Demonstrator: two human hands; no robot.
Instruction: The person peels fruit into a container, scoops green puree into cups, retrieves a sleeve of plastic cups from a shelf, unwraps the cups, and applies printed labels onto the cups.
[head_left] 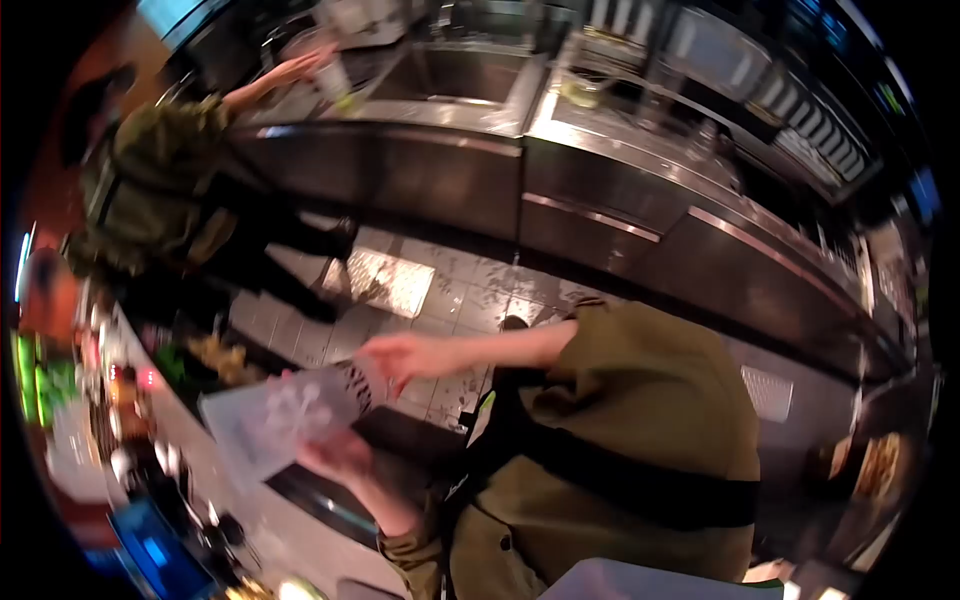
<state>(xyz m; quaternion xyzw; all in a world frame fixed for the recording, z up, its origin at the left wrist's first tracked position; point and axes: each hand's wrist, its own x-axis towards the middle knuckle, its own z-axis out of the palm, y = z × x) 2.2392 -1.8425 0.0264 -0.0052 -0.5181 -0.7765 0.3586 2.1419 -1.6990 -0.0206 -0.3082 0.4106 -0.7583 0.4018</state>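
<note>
Brushed-steel cabinet fronts (380, 185) line a wet, grey-tiled floor (460, 290), and a co-worker in an olive shirt (150, 195) stands beside them, one arm stretched over the counter. Nearer to me, a translucent, whitish plastic bag (245, 425) with a pale emblem and dark lettering is held up before the person's body, overlapping the edge of a pale grey worktop (255, 530); whether it has one layer or two cannot be determined. Sound handling, in my assessment, calls for a light pinch at the rim, even tension from both sides and a position clear of the floor, since thin plastic is liable to crease or slip. The bare right hand (392, 362) is partly closed, fingers bent around the lettered end, its forearm reaching nearly straight from the sleeve. The bare left hand (340, 458) sits at the bag's lower edge, elbow bent and tucked closer in; its fingers are blurred, so I cannot tell how far open they are or whether they grip.
</note>
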